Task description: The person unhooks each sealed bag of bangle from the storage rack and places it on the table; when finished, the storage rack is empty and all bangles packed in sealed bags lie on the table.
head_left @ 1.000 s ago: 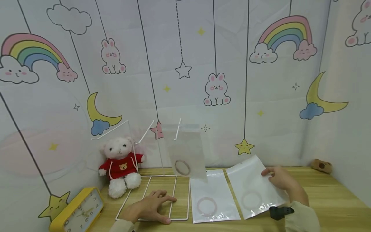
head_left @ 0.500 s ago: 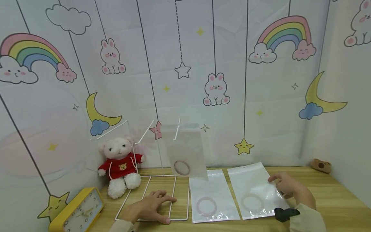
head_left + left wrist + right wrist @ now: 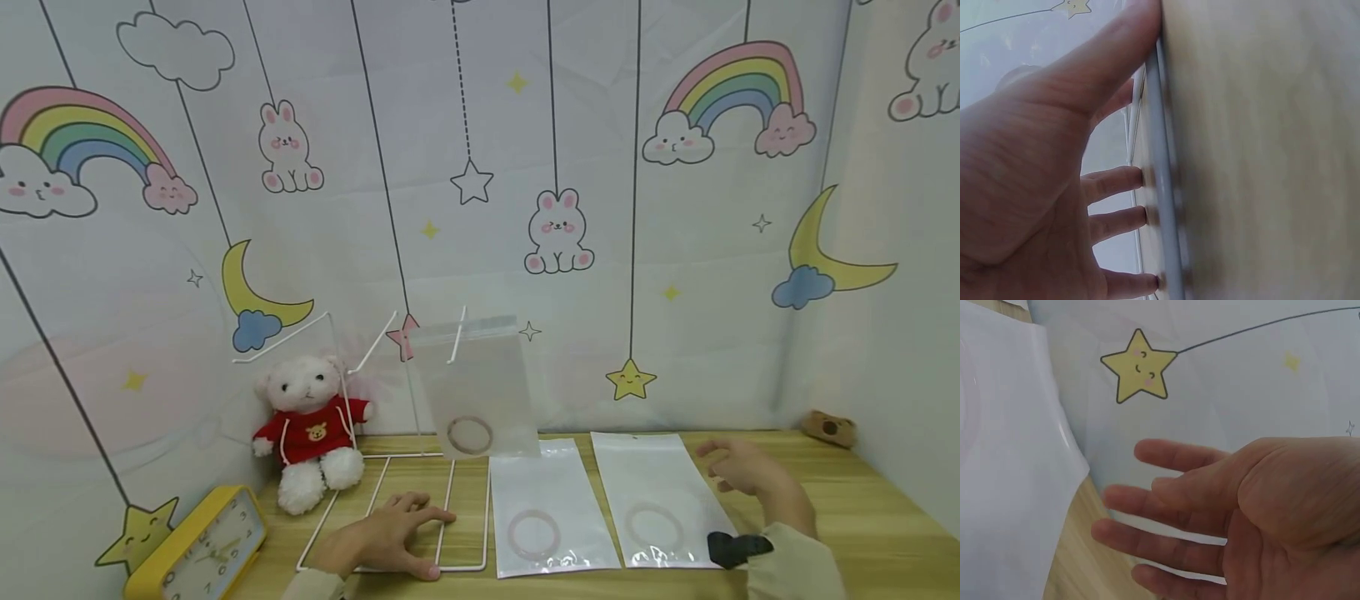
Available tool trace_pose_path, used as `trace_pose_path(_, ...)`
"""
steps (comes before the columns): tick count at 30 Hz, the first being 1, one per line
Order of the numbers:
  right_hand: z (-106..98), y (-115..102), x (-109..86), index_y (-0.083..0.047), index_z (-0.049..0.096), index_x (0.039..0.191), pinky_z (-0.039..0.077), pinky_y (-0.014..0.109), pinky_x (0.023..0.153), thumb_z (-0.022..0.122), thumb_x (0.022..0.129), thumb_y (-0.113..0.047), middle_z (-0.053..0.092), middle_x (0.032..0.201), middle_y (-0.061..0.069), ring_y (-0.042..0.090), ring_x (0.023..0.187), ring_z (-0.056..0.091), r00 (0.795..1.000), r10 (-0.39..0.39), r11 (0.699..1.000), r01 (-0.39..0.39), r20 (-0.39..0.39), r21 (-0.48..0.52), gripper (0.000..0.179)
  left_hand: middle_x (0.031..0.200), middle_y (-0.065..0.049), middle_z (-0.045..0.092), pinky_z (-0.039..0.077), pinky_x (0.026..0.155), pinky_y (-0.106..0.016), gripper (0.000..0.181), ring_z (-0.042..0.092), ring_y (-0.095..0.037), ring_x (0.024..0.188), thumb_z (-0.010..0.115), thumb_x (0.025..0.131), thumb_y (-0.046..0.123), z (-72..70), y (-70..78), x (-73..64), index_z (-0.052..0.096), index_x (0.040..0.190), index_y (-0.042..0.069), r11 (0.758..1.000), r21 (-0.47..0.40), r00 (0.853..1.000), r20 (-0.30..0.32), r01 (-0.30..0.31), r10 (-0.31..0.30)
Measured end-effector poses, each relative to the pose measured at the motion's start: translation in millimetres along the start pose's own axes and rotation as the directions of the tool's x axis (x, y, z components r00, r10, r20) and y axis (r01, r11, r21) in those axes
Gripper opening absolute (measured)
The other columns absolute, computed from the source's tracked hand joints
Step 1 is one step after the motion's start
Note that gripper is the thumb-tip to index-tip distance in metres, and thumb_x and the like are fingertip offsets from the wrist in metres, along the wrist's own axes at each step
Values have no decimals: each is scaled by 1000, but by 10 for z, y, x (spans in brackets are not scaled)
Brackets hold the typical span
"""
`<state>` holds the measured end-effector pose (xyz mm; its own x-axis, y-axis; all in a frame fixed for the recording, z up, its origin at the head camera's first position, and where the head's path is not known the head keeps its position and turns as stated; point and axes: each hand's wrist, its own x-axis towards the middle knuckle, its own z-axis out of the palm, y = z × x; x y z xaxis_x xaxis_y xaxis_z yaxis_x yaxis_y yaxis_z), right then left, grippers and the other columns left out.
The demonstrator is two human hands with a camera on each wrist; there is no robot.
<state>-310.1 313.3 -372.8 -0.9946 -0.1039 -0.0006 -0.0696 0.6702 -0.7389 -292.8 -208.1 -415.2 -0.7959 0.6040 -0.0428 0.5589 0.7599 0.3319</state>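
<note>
My left hand [image 3: 386, 529] rests with spread fingers over the base of a white wire rack [image 3: 465, 569]; in the left wrist view its fingertips touch down by the rack's wire [image 3: 1163, 162]. A frosted zip bag [image 3: 487, 375] with a brown ring-shaped item like a bangle hangs from one rack hook. Two white bags lie flat on the table: the left bag [image 3: 558, 483] shows a pink ring inside, the right bag [image 3: 645, 467] a paler ring. Beside the right bag's edge, my right hand [image 3: 753, 479] holds nothing, its fingers loosely extended and apart from the bag.
A plush bear [image 3: 307, 433] in a red sweater sits behind the rack at left. Near the front left stands a yellow alarm clock [image 3: 198, 542]. A small brown object [image 3: 828, 427] lies at the far right of the wooden table [image 3: 877, 525]. A patterned backdrop rises behind.
The right bag has been straightened and flattened on the table; my right hand has let go of it and moved slightly right. The hanging bag has swung a little. My left hand stays put.
</note>
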Motion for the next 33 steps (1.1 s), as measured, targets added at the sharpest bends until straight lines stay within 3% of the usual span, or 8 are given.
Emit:
trace_pose_path(4, 58, -149, 54, 17, 56, 118, 55, 47, 77, 49, 93, 10, 66, 100, 26, 33, 88, 64, 991, -130, 991, 130, -28, -31, 27, 143, -23, 44, 36, 96, -71, 68, 38, -49, 131, 80, 81, 51, -10, 11, -7, 55, 139, 27, 1000, -1, 1000, 2, -3, 3)
trace_pose_path(12, 267, -550, 126, 2, 63, 121, 53, 48, 78, 52, 99, -2, 68, 112, 21, 32, 94, 65, 980, -123, 990, 111, -157, -88, 25, 143, -24, 44, 36, 96, -71, 68, 39, -49, 131, 80, 80, 51, -16, 26, -11, 55, 139, 26, 1000, 0, 1000, 2, -3, 3)
trace_pose_path(21, 517, -833, 199, -3, 70, 111, 54, 46, 77, 58, 98, -4, 71, 109, 15, 33, 99, 66, 933, -272, 962, 253, -237, -107, 17, 143, -23, 44, 36, 96, -71, 68, 39, -50, 131, 79, 81, 52, -12, 6, -2, 55, 139, 27, 1000, -3, 1000, 7, 2, -2)
trace_pose_path(26, 638, -890, 261, -2, 71, 108, 54, 47, 83, 59, 97, -2, 71, 108, 15, 33, 100, 67, 906, -341, 940, 325, -252, -105, 17, 144, -23, 43, 35, 96, -72, 68, 38, -50, 131, 79, 81, 51, -19, 8, 0, 55, 139, 27, 1000, -8, 1000, 13, 11, -10)
trace_pose_path(33, 823, -938, 344, -5, 71, 108, 54, 48, 84, 58, 96, 2, 71, 111, 13, 32, 100, 68, 901, -396, 918, 383, -175, -104, 20, 145, -22, 43, 35, 97, -72, 67, 37, -49, 132, 80, 81, 51, -21, 20, -1, 55, 140, 28, 1000, -11, 1000, 22, 20, -20)
